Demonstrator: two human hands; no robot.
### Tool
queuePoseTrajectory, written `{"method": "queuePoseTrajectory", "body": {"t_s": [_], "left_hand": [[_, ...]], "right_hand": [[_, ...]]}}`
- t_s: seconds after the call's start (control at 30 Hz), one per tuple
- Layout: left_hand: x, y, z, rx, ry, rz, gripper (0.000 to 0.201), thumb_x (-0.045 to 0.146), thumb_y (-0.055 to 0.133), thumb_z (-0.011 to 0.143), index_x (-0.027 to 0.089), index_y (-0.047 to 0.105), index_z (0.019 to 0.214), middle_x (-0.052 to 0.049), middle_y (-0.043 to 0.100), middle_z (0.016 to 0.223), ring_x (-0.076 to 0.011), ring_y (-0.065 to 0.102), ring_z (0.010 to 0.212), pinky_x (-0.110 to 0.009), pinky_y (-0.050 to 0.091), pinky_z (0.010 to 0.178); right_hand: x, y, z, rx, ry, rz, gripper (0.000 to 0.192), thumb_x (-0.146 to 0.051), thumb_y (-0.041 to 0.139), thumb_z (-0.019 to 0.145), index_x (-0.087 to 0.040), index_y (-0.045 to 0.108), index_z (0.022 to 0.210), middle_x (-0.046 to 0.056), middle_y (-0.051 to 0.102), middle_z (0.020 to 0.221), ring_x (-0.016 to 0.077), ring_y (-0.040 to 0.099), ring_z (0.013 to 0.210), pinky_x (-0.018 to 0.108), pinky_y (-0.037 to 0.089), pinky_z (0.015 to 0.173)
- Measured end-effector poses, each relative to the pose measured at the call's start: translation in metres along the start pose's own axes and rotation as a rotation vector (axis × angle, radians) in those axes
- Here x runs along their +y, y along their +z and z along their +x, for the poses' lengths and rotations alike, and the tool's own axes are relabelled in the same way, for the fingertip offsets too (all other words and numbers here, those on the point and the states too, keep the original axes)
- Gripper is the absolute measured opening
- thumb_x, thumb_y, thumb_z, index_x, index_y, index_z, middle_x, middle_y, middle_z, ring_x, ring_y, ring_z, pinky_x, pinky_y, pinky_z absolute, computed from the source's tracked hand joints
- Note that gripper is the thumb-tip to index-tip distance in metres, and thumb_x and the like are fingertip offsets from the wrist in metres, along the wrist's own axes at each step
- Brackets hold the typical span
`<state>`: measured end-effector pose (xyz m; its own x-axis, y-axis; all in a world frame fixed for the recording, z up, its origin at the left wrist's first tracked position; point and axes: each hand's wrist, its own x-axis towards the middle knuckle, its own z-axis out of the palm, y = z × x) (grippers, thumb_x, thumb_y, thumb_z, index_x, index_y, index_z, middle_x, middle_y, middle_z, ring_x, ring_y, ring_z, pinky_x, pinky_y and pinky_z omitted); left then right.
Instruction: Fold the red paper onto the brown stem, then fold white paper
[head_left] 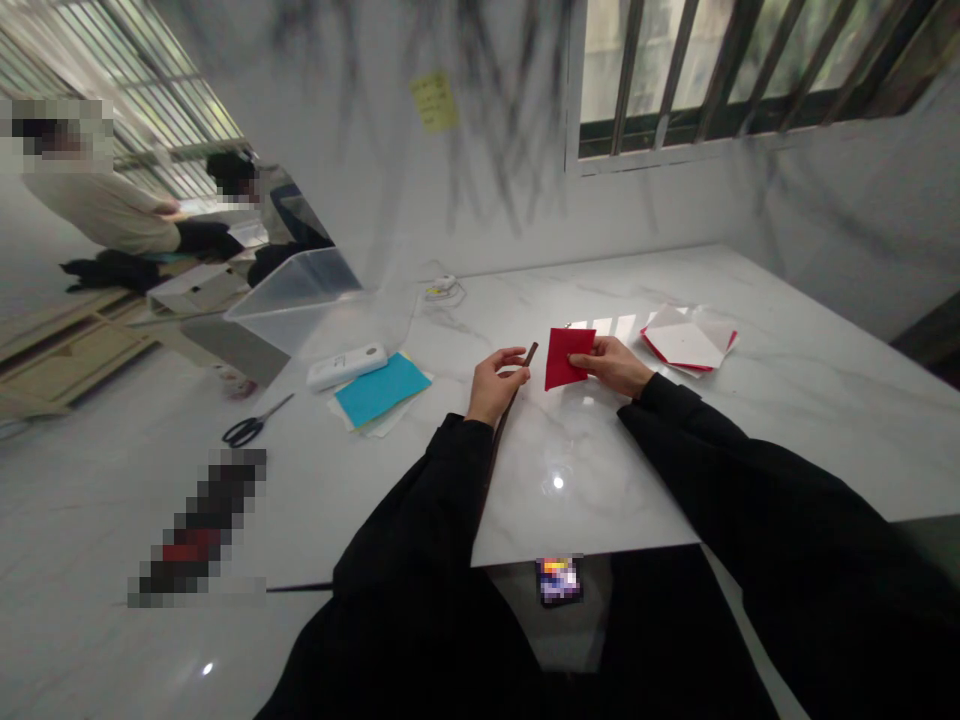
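In my right hand (615, 366) is a red square piece (564, 358), perhaps folded paper or felt, pinched at its right edge between thumb and fingers. A thin dark brown strip (505, 420) runs up past my left wrist; my left hand (496, 384) has its fingers curled around the upper end. Its lower end disappears behind my sleeve. The two hands are a short way apart, above the white marble-patterned table (592, 500). To the right of my right hand lies a loose pile of white and red sheets (688, 338).
Blue sheets (384, 390) lie left of my hands beside a white oblong device (346, 366). Black-handled scissors (247, 430) rest farther left, above a blurred-out dark item (206, 520). A clear plastic bin (300, 300) stands behind. Two people sit at the far left.
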<state>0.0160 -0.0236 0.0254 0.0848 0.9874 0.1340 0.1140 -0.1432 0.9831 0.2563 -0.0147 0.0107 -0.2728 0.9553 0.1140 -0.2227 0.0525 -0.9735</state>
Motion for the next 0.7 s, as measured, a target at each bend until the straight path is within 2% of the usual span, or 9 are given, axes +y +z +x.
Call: {"method": "queuePoseTrajectory", "body": {"t_s": [0.1, 0.2, 0.3, 0.4, 0.5, 0.7], "left_hand": [[0.003, -0.001, 0.001, -0.036, -0.048, -0.158, 0.038, 0.025, 0.082, 0.067, 0.014, 0.077, 0.103, -0.007, 0.077, 0.093, -0.0145, 0.067, 0.075, -0.031, 0.055, 0.079], [0.005, 0.001, -0.001, -0.068, -0.094, -0.259, 0.036, 0.029, 0.083, 0.068, 0.013, 0.079, 0.100, -0.005, 0.075, 0.082, -0.0133, 0.065, 0.071, -0.030, 0.053, 0.076], [0.008, 0.002, -0.004, -0.121, -0.132, -0.298, 0.038, 0.028, 0.086, 0.066, 0.014, 0.080, 0.101, -0.006, 0.077, 0.085, -0.0128, 0.065, 0.071, -0.030, 0.052, 0.075], [0.011, 0.002, -0.007, -0.204, -0.158, -0.295, 0.039, 0.029, 0.089, 0.066, 0.015, 0.081, 0.102, -0.007, 0.078, 0.088, -0.0125, 0.065, 0.072, -0.030, 0.051, 0.077], [0.013, 0.002, -0.008, -0.262, -0.161, -0.285, 0.039, 0.030, 0.090, 0.067, 0.015, 0.082, 0.101, -0.007, 0.078, 0.089, -0.0129, 0.065, 0.072, -0.030, 0.051, 0.079], [0.011, 0.001, -0.008, -0.307, -0.140, -0.266, 0.041, 0.034, 0.090, 0.068, 0.015, 0.082, 0.104, -0.008, 0.079, 0.092, -0.0151, 0.066, 0.074, -0.033, 0.052, 0.080]], "right_hand": [[-0.004, -0.003, 0.001, 0.013, -0.079, -0.211, 0.042, -0.049, 0.093, 0.067, -0.019, 0.080, 0.094, 0.006, 0.079, 0.091, 0.0244, 0.073, 0.089, 0.043, 0.059, 0.090], [-0.010, -0.003, 0.001, 0.009, -0.224, -0.455, 0.033, -0.049, 0.089, 0.073, -0.021, 0.080, 0.087, 0.005, 0.078, 0.090, 0.0233, 0.072, 0.085, 0.042, 0.058, 0.087], [-0.016, -0.001, 0.000, 0.011, -0.410, -0.630, 0.025, -0.049, 0.084, 0.081, -0.025, 0.081, 0.087, 0.006, 0.079, 0.096, 0.0252, 0.072, 0.095, 0.045, 0.054, 0.097], [-0.020, 0.000, 0.000, 0.036, -0.539, -0.696, 0.020, -0.047, 0.082, 0.085, -0.027, 0.081, 0.088, 0.006, 0.080, 0.099, 0.0266, 0.071, 0.102, 0.049, 0.049, 0.106], [-0.023, 0.000, -0.001, 0.038, -0.541, -0.695, 0.018, -0.045, 0.082, 0.086, -0.027, 0.081, 0.088, 0.006, 0.080, 0.100, 0.0271, 0.071, 0.102, 0.050, 0.047, 0.107], [-0.029, 0.004, -0.005, 0.013, -0.407, -0.633, 0.012, -0.041, 0.085, 0.082, -0.030, 0.082, 0.086, 0.005, 0.079, 0.097, 0.0271, 0.068, 0.102, 0.048, 0.045, 0.107]]}}
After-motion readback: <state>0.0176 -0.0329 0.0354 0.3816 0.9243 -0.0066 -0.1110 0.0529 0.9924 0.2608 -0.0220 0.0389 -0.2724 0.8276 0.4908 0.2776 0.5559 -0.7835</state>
